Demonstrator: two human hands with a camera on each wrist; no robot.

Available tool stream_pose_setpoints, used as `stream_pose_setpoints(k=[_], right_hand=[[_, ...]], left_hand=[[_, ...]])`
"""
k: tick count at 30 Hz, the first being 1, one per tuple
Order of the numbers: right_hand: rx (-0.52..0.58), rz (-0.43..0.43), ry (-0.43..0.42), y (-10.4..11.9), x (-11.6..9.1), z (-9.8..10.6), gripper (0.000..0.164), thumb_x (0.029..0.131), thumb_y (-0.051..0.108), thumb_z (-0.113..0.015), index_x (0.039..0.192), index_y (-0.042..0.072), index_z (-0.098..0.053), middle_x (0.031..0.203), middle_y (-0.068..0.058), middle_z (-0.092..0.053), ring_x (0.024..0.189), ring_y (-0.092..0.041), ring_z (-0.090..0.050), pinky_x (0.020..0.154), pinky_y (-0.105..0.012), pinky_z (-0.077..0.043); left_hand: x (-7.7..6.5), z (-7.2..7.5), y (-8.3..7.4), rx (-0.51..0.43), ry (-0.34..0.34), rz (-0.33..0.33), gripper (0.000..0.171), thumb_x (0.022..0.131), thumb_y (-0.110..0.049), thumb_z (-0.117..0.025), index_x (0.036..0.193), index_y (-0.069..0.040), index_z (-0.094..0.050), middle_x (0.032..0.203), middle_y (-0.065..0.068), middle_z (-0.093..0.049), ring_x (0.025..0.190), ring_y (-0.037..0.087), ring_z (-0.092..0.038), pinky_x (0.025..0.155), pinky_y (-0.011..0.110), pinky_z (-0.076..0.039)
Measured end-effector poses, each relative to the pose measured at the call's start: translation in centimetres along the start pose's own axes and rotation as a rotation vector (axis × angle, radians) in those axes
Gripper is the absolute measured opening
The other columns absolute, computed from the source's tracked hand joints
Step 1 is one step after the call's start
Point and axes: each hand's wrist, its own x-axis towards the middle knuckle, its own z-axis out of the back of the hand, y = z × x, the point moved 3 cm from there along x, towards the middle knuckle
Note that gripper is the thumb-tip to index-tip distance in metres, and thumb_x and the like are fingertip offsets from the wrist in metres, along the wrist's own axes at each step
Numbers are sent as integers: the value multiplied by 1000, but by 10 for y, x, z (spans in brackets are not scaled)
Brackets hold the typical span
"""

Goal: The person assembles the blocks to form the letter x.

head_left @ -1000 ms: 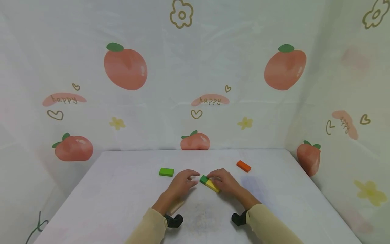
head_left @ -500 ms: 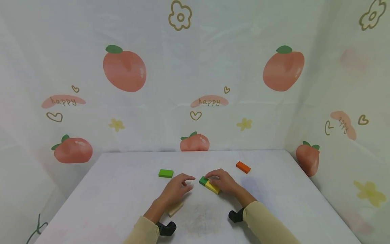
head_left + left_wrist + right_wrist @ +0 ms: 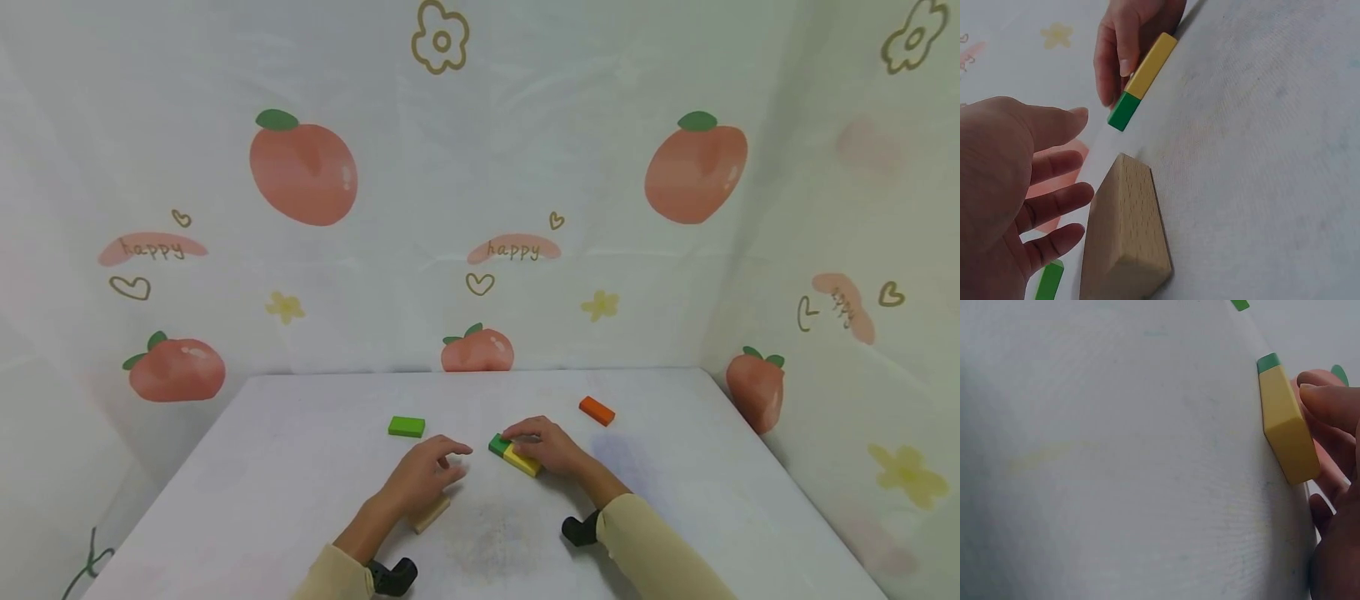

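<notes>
My left hand (image 3: 418, 477) hovers above the table with its fingers apart and holds nothing. Just below it lies a plain wooden block (image 3: 1132, 219), partly behind the hand in the head view. My right hand (image 3: 551, 446) touches a yellow block (image 3: 522, 459) with its thumb, its fingers loosely bent along the far side. End to end with the yellow block, a green block (image 3: 1124, 112) lies in one line with it; the right index fingertip is right at its top. Both of these blocks lie flat on the table, aslant, near the middle.
A light green block (image 3: 407, 427) lies beyond the left hand. An orange block (image 3: 597, 411) is at the back right of the white table (image 3: 285, 500). Behind stands a white cloth wall (image 3: 405, 167) printed with peaches and flowers.
My left hand has drawn back to the left and toward me, away from the green block, uncovering more of the wooden block. The right hand stays at the yellow and green blocks.
</notes>
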Motion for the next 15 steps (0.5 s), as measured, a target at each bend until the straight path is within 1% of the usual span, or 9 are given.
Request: stream_pose_setpoints(k=[3, 7, 10, 15], right_hand=[[1, 14, 5, 0, 0, 0, 25, 96, 14, -60, 114, 28, -73, 125, 3, -59, 121, -26, -45, 97, -51, -40], [-12, 38, 6, -1, 1, 0, 25, 97, 14, -60, 114, 27, -73, 125, 2, -60, 122, -26, -45, 98, -51, -40], [-13, 41, 8, 0, 0, 0, 25, 96, 13, -60, 114, 25, -73, 127, -1, -58, 123, -28, -44, 98, -53, -39], [-15, 34, 1, 0, -1, 0, 24, 95, 12, -61, 113, 23, -73, 130, -7, -55, 126, -32, -43, 100, -56, -36]], left_hand=[[-3, 1, 2, 13, 12, -14, 27, 92, -25, -68, 119, -22, -68, 112, -7, -63, 86, 7, -56, 73, 30, -48], [-7, 2, 5, 21, 24, 6, 27, 92, -26, -68, 119, -23, -68, 112, -9, -62, 88, 7, -56, 74, 31, -48], [-10, 4, 8, 28, 33, 25, 28, 91, -26, -69, 119, -24, -68, 111, -10, -62, 88, 7, -55, 74, 31, -47], [-14, 6, 11, 29, 47, 28, 29, 90, -24, -70, 118, -23, -68, 109, -9, -62, 86, 7, -54, 72, 30, -47]])
